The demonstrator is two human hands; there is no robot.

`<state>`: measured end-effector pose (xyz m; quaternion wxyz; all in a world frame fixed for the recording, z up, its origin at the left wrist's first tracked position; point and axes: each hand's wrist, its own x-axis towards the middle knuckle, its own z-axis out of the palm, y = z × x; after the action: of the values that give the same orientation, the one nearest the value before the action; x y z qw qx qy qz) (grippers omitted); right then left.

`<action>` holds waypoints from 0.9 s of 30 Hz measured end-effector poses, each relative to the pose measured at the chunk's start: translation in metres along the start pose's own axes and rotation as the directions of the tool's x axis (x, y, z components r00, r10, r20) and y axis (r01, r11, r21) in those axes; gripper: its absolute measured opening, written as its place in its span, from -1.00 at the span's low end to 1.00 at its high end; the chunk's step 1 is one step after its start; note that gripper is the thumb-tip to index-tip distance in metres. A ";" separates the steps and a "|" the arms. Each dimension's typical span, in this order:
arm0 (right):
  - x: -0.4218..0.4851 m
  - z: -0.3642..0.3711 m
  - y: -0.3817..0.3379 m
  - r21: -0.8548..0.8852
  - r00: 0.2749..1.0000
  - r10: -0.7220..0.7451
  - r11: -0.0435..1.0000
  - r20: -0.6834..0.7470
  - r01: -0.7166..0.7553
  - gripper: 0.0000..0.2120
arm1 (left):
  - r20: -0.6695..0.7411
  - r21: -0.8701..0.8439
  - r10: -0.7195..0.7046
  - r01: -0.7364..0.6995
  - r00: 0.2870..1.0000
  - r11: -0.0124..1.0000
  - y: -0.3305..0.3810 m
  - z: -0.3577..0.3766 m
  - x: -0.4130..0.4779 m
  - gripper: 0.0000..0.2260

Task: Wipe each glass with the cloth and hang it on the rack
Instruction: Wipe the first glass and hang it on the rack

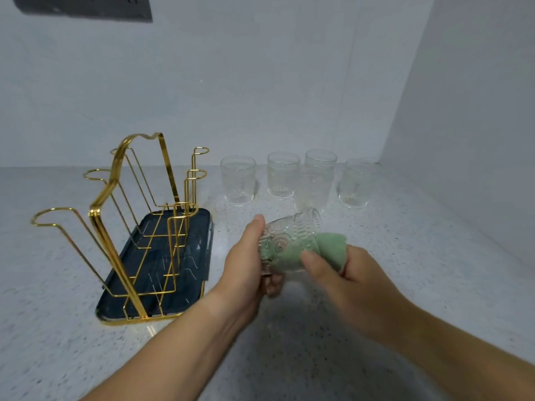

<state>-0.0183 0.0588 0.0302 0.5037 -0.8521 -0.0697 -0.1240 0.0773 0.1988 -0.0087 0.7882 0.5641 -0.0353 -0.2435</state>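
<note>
Head view, looking down at the speckled counter [376,285]. The left hand [246,264] is wrapped around the base end of a patterned glass [289,238], tipped on its side in mid-air over the near middle of the counter, mouth turned right. That tilt looks deliberate: it opens the mouth toward the right hand [356,282], which pinches a green cloth [330,247] and has it pushed inside the glass, some green showing through the wall. So both hands are closed, one on the glass, one on the cloth.

Far side: more glasses stand upright in a loose row, the leftmost [238,179] nearest the rack, the rightmost [353,182] toward the corner wall. They sit within easy reach, probably waiting their turn.

Left: the gold wire rack [130,204] stands on its dark tray [199,227], every looped peg bare. Nothing hung yet, so this looks like the first glass, mid-wipe.
</note>
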 end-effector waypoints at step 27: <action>0.013 0.006 -0.012 0.012 0.993 0.080 0.997 -0.088 -0.079 -0.65 | -0.015 0.006 0.163 -0.163 0.987 0.987 -0.001 0.006 -0.007 -0.36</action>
<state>-0.0077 0.0701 0.0415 0.5145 -0.8457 -0.0137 -0.1413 0.0690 0.1963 -0.0062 0.8043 0.5631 -0.0759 -0.1738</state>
